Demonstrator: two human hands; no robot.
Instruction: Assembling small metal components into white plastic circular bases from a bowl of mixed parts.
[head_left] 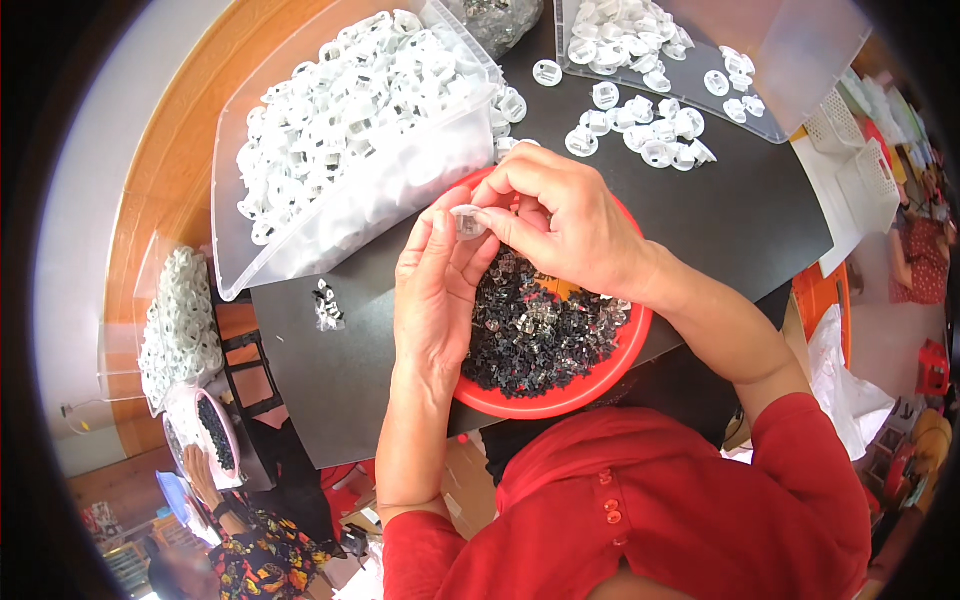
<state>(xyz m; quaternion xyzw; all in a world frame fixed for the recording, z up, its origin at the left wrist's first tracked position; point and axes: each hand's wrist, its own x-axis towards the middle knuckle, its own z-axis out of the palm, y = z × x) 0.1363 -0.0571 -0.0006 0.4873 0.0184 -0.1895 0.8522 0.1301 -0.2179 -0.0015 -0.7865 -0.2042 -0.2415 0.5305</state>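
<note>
A small round white plastic piece (468,222) is pinched between both my hands, above the far left rim of a red basin (548,407). My left hand (436,275) grips it from the left with thumb and fingers. From the right, my right hand (565,215) closes on the same piece, thumb pressed to its face; the tips of its other fingers are partly hidden. Many tiny black and clear parts (540,345) fill the basin below.
A clear bin (330,262) heaped with white round pieces lies tilted at the upper left. More white pieces (650,130) are scattered on the dark table (745,215), near another clear bin (800,50). A few small parts (327,307) lie left. A co-worker's hand (202,470) is at lower left.
</note>
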